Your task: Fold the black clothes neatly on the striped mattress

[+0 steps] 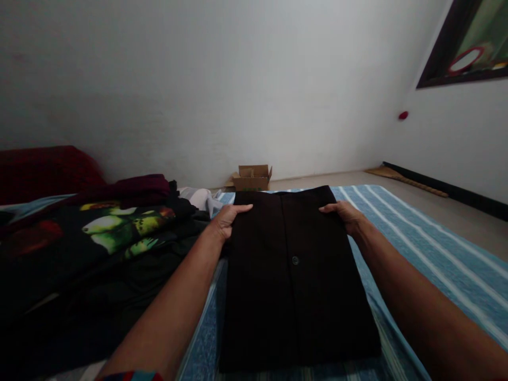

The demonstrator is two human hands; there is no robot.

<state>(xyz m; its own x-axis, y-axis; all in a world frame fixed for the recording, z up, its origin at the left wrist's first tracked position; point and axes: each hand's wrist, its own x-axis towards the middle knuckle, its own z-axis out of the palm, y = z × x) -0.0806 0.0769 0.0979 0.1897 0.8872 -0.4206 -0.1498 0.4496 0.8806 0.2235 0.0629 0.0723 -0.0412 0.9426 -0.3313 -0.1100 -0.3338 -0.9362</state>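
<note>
- Folded, rectangular black cloth garment (257, 280): centre, near, over the blue-and-white striped cloth cover (420, 233).
- Left hand (228, 219): holding the garment's left edge, far end; thumb on top, other fingers partly hidden.
- Right hand (344, 212): holding the right edge likewise.
- Heap of dark, partly printed cloth clothing (115, 233): left.
- Open brown cardboard box (251, 183): far, before the white wall (246, 84).

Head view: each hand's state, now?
Left hand: closed, holding the folded dark garment near its far left corner, thumb on top.
Right hand: closed, holding the same garment near its far right corner, thumb on top.
</note>
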